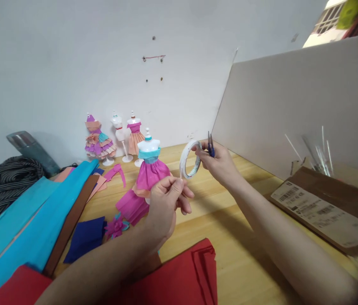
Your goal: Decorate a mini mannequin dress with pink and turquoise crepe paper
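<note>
My right hand (215, 161) holds a roll of white tape (183, 163) by its right side, above the table. Small dark-blue scissors (210, 146) are in the same hand, blades pointing up. My left hand (168, 201) is closed in a pinch on the tape's end, at the lower left of the roll. Just behind that hand stands a small white mannequin (148, 146) in a turquoise top and a magenta skirt (153, 173). A magenta paper piece (131, 206) and a magenta-and-blue paper flower (116, 226) lie to the left of my left hand.
Several dressed mannequins (99, 140) stand by the wall. Turquoise paper (48, 207), brown paper (71, 224) and navy paper (85, 238) lie left; red paper (179, 275) is in front. A cardboard box (328, 212) and clear sticks (321, 156) are at right.
</note>
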`<state>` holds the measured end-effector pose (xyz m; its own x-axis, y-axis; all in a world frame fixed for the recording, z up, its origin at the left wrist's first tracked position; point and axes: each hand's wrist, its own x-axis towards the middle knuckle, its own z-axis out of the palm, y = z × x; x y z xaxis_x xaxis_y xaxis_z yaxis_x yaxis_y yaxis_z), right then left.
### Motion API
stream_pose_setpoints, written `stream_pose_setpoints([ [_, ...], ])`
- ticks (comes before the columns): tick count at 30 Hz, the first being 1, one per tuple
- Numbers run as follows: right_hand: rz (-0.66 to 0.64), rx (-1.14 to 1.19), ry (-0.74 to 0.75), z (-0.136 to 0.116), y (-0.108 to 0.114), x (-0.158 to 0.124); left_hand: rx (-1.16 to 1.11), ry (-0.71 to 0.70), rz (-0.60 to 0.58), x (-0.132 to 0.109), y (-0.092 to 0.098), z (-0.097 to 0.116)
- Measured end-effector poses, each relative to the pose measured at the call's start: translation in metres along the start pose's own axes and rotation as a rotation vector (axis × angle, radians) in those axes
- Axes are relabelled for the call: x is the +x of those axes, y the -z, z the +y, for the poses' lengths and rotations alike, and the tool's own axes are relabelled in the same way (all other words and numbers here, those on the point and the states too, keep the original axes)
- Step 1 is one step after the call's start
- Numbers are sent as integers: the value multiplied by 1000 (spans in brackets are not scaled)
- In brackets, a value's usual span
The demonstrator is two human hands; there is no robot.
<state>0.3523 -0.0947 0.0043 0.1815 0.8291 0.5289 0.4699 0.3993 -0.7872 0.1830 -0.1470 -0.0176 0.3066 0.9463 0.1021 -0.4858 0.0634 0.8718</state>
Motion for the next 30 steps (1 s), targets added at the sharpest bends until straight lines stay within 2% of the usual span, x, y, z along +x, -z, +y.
stream_pose_setpoints([
  [10, -85, 294, -207, -2, -7, -6, 51, -14, 23, -1, 0, 6],
  [18, -146, 419, -289, 11, -8, -10, 7, 1, -49, 3, 6, 4],
  [22, -149, 471, -378, 18, -13, -18, 80, -9, -34, 3, 7, 4],
  [26, -146, 503, -503, 26, -16, -35, 178, -29, 31, 4, 10, -3],
  [30, -167, 500, -659, 37, -9, -69, 307, 14, 100, 4, 13, -21],
])
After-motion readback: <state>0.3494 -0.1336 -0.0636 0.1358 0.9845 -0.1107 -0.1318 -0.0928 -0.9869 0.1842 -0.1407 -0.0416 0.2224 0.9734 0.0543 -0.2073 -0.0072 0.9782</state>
